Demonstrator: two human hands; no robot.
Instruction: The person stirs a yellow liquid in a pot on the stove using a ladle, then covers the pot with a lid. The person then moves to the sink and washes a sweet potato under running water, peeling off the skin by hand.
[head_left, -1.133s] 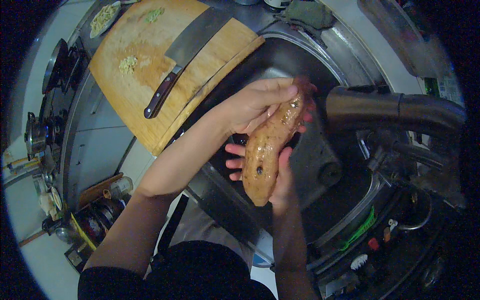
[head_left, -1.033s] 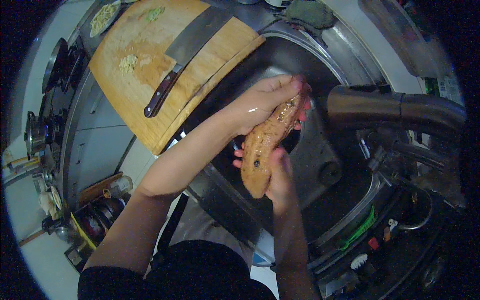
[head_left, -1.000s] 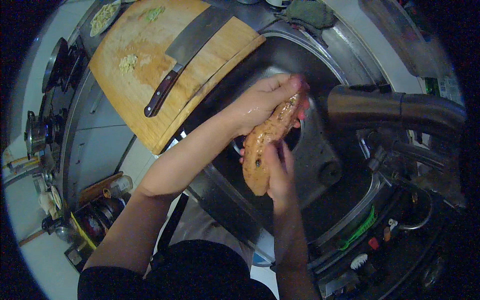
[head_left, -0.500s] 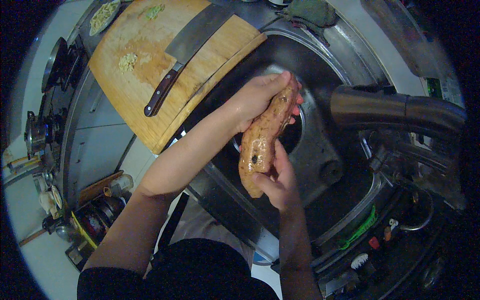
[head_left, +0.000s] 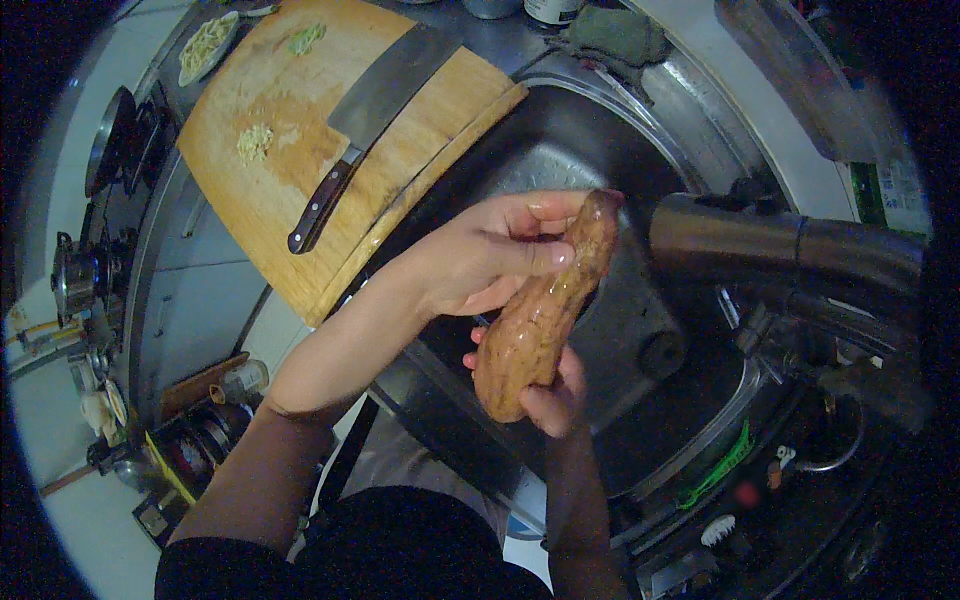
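A long, wet, tan-brown root vegetable (head_left: 540, 330) is held at a slant over the sink (head_left: 640, 290), its narrow end away from me and its thicker end nearer. Thumb on top, my left hand (head_left: 490, 250) grips it near the narrow end, with the fingers bent round the far side. My right hand (head_left: 557, 398) supports the thick end from below and the right; its thumb presses the side, and fingertips show past the left edge. A dark tap (head_left: 740, 245) reaches in from the right, apart from the vegetable.
On the left, a wooden cutting board (head_left: 400, 200) overlaps the sink edge. A cleaver (head_left: 375, 100), chopped pale bits (head_left: 254, 143) and chopped green bits (head_left: 307, 39) lie on it. Behind are a dish of pale strips (head_left: 207, 47) and a dark cloth (head_left: 615, 35). A green-handled tool (head_left: 720, 468) and a white brush (head_left: 718, 530) sit front right.
The vegetable has turned, and its dark spot no longer shows. It sits slightly lower in view. My left hand's thumb has shifted down along it, and the fingers have moved to its far-left side.
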